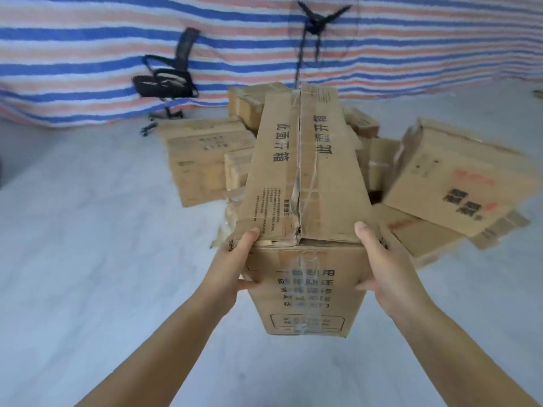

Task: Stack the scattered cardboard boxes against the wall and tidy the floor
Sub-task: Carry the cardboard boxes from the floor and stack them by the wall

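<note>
A long cardboard box (305, 207) was held up off the floor (88, 259) in front of the person, its taped top seam facing up. The left hand (232, 268) was clamped on its near left corner, thumb laid on top and fingers curled round the end face; the right hand (382, 265) was set likewise on the right corner. Behind it, other boxes (202, 160) were heaped untidily on the floor, a large one (458, 183) tilted at the right. An office chair (167, 80) and a fan (317, 22) were seen by the striped tarpaulin wall (88, 39).
</note>
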### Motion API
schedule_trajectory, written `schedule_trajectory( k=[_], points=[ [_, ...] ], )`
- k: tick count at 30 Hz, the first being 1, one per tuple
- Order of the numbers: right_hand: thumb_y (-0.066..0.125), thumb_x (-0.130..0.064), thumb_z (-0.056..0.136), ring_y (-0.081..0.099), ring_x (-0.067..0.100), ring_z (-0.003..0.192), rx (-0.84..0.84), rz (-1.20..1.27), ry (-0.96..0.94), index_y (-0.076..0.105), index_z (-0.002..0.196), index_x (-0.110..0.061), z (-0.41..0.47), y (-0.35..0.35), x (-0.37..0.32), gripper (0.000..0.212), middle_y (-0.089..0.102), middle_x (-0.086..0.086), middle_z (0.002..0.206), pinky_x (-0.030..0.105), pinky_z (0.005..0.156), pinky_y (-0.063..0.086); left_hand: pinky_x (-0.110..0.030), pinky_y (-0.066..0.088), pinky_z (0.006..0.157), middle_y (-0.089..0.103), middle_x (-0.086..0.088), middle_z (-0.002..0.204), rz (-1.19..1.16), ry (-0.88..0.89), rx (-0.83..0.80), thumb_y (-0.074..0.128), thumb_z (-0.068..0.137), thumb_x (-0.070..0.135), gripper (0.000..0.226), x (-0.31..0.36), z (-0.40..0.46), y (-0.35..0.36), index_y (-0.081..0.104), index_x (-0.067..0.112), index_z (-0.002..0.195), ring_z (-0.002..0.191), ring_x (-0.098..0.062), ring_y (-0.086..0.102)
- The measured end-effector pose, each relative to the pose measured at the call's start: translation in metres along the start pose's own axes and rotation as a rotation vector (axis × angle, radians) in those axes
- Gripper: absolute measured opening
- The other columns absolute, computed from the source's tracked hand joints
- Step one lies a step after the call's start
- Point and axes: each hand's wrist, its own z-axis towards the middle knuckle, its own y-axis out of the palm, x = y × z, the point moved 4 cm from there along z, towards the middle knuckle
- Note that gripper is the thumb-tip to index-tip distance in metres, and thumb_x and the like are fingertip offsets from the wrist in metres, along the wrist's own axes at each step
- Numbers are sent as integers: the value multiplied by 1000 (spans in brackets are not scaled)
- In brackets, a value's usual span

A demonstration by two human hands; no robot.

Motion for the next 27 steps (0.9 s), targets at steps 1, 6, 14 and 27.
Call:
schedule_trajectory(
  k=[1, 6, 14, 27],
  points=[
    [56, -47, 90, 61, -4, 86, -38, -1, -4, 53, 121, -44, -9, 18, -2, 31, 64, -30, 97, 44, 76, 53, -51, 56, 83, 66, 8, 116, -23, 11, 50, 61, 87, 45, 36, 0, -12, -21, 60, 31, 120, 111, -12, 58],
    [58, -47, 89, 62, 12, 98, -252, -55, 34, 46, 137, -34, -70, 108, 11, 51, 62, -12, 119, 56, 85, 49, -54, 55, 85, 65, 8, 114, -100, 42, 271, 58, 88, 45, 33, -15, -89, -126, 60, 31, 117, 105, -9, 58],
    [55, -40, 93, 53, 13, 93, -576, -195, 72, 55, 100, -42, -231, 243, 73, 7, 56, -19, 101, 65, 93, 41, -54, 56, 80, 64, 8, 111, -195, 16, 623, 59, 88, 46, 29, -81, -268, -295, 61, 29, 112, 104, -10, 58],
    [49, -47, 94, 44, 16, 107, -1319, -640, -22, 50, 125, -38, -515, 476, 160, 32, 51, -18, 106, 56, 77, 49, -55, 55, 82, 58, 8, 104, -689, 17, 1312, 58, 90, 42, 28, -204, -541, -474, 56, 23, 110, 95, -9, 54]
  ],
)
